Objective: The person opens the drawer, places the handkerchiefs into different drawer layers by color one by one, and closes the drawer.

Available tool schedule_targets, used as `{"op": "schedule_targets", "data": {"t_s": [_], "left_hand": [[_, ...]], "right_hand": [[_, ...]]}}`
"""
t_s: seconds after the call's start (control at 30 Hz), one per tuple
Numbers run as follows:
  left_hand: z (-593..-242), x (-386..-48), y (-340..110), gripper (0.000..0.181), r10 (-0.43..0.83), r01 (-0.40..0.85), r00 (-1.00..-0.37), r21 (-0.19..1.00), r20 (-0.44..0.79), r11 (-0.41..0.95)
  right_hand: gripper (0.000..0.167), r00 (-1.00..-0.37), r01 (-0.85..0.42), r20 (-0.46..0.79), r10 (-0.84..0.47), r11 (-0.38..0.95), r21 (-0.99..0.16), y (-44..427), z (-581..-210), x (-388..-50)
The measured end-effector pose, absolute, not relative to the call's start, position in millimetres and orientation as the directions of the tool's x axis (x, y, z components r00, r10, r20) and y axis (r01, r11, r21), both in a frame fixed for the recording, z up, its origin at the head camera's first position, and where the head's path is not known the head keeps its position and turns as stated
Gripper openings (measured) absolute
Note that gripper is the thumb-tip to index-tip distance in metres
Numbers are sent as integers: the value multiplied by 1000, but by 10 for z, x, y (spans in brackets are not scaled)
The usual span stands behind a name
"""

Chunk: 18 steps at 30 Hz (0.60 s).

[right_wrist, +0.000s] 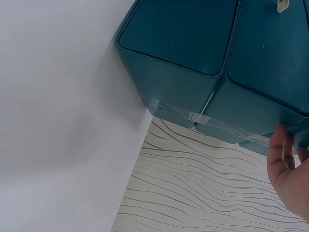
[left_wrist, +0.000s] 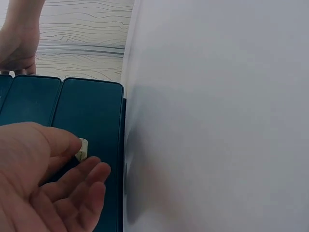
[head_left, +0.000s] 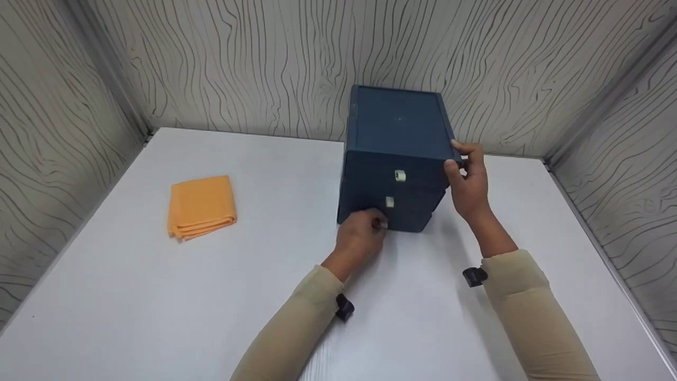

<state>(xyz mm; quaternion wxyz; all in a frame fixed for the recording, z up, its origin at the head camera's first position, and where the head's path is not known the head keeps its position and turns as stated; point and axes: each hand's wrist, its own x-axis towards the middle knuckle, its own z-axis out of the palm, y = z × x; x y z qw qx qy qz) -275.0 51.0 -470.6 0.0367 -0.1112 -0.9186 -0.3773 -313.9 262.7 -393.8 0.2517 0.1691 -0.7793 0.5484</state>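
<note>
A dark blue drawer unit (head_left: 399,124) with stacked drawers stands at the back of the table, its drawers closed. Small pale handles (head_left: 400,175) stick out from the drawer fronts. Low on the unit's front, my left hand (head_left: 361,235) pinches the bottom drawer's handle (left_wrist: 83,149) between thumb and finger; the other fingers are loosely bent. My right hand (head_left: 469,182) grips the unit's top right front corner, seen also at the right edge of the right wrist view, where part of the hand (right_wrist: 292,179) is cut off.
A folded orange cloth (head_left: 202,206) lies on the white table (head_left: 158,301), left of the drawer unit. Behind the unit rises a wall (head_left: 264,69) with a wood-grain pattern. Strips of clear tape (right_wrist: 199,117) run along the unit's side.
</note>
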Motion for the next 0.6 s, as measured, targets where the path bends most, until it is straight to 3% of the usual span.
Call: {"op": "schedule_targets", "data": {"t_s": [0.23,0.6], "left_hand": [[-4711,-2759,512,12,168,279,-959,657,228,700],[-4742,-2716,529,12,163,275,-961,691,225,668]], "right_hand": [[52,-815,-544,579,0,346,-765,2627,-3945,-3137],[56,-815,-548,580,-13,344,-763,2555,-3834,-3031]]}}
